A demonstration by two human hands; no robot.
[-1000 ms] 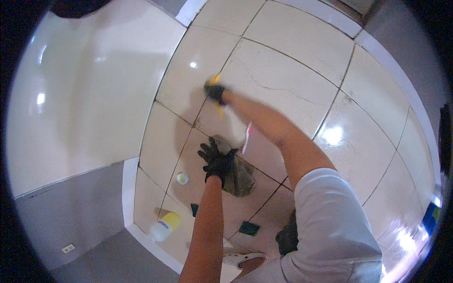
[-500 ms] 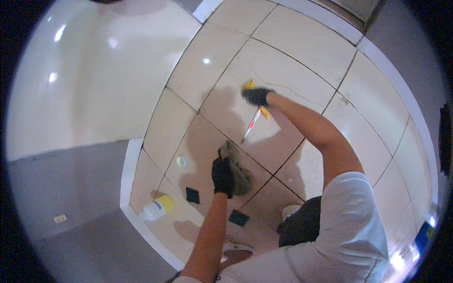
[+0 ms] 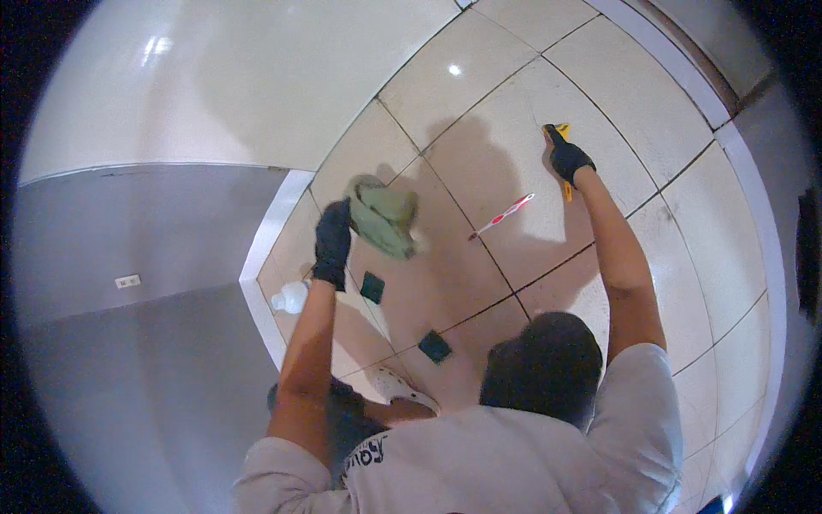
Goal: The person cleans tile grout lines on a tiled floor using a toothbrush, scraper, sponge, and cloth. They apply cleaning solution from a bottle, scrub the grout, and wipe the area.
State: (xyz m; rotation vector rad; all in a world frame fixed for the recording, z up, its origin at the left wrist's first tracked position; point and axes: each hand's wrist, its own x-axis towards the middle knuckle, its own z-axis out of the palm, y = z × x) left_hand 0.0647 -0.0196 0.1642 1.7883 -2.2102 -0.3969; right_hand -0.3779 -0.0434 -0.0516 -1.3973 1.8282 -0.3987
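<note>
Grey wall (image 3: pixel 103 343) and white skirting (image 3: pixel 261 231) edge the pale tiles (image 3: pixel 728 206) on the left, where a white bottle (image 3: pixel 289 298) sits near the skirting. Just right of it, the gloved left hand (image 3: pixel 332 244) has swung leftward with the green rag (image 3: pixel 383 218); it seems closed on the rag's near edge, though blur hides whether the cloth is clear of the floor. Two dark pads, one (image 3: pixel 372 288) near the hand and one (image 3: pixel 435 346) farther right, lie apart. Between the hands, the toothbrush (image 3: pixel 503 214) lies loose, as it did half a second ago. Farther right, the gloved right hand (image 3: pixel 569 160) grips a yellow tool (image 3: pixel 568 192) against the tiles; it has moved away from the toothbrush, so rag and tool are now over well-separated patches of floor.
</note>
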